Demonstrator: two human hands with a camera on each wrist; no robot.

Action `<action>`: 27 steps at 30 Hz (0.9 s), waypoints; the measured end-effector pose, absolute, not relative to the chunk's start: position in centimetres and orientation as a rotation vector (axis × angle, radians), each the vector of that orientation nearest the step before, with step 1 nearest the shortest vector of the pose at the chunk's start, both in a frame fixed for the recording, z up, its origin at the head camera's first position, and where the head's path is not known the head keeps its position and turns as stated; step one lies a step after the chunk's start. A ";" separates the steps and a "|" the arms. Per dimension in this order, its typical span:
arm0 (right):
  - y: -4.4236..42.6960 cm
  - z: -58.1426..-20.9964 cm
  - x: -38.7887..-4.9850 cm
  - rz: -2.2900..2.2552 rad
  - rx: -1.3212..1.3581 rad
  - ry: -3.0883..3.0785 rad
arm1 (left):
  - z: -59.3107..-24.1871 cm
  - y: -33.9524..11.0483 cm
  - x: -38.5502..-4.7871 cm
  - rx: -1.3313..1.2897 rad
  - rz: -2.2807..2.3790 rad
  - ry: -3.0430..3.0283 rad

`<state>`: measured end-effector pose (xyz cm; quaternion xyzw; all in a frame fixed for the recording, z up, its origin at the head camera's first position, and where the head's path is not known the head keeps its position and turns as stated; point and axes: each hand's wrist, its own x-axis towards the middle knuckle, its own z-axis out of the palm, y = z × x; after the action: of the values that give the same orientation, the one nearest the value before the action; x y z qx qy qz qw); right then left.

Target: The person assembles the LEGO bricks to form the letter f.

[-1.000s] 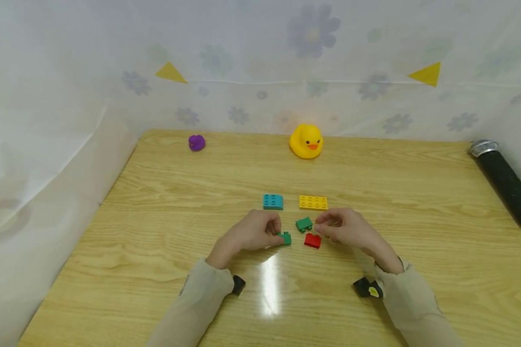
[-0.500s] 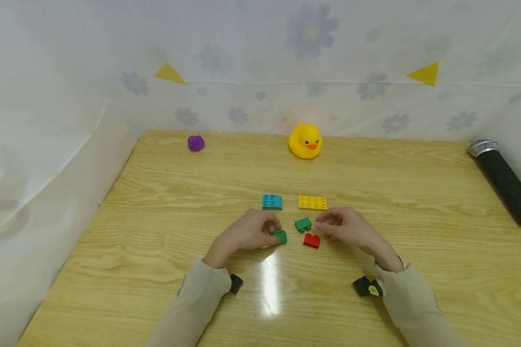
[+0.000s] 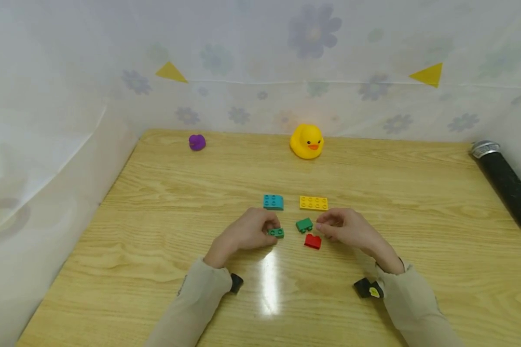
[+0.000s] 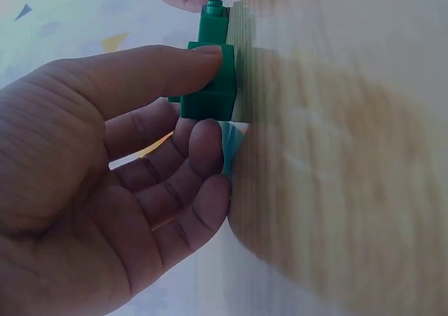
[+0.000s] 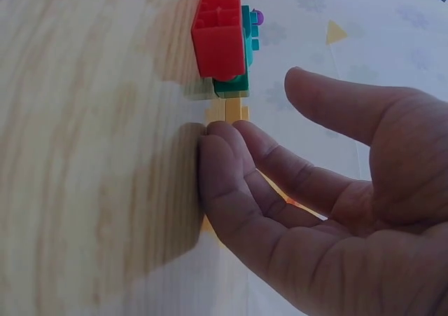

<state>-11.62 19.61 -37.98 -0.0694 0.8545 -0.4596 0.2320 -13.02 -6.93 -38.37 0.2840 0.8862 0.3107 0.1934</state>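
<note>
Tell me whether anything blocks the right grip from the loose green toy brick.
Nothing visible: only a narrow gap separates the right grip from the loose green toy brick. The red brick lies on the near side, the yellow brick beyond.

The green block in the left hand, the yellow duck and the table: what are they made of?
The green block: probably hard plastic, smooth and crisp-edged with moulded studs. The yellow duck: rubber or soft vinyl, perhaps; smooth and rounded. The table: wood or wood-look laminate; grain lines, glossy light reflection.
</note>
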 end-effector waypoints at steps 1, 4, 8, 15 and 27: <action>19.6 -38.0 -11.6 -1.264 -0.190 2.349 | -38.3 -6.9 -13.0 0.798 0.872 2.487; 19.6 -38.0 -11.6 -1.269 -0.192 2.349 | -38.3 -6.9 -12.9 0.817 0.869 2.494; 19.6 -38.0 -11.6 -1.269 -0.194 2.352 | -38.3 -6.9 -12.9 0.849 0.855 2.506; 19.7 -38.1 -11.6 -1.276 -0.187 2.342 | -38.4 -6.6 -12.7 0.837 0.846 2.499; 19.9 -37.9 -11.6 -1.337 -0.198 2.288 | -38.3 -6.2 -12.4 0.854 0.866 2.463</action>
<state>-11.58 19.87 -37.92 -0.0724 0.8359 -0.4883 0.2398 -12.38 -6.22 -38.29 0.3048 0.8792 0.3093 0.1962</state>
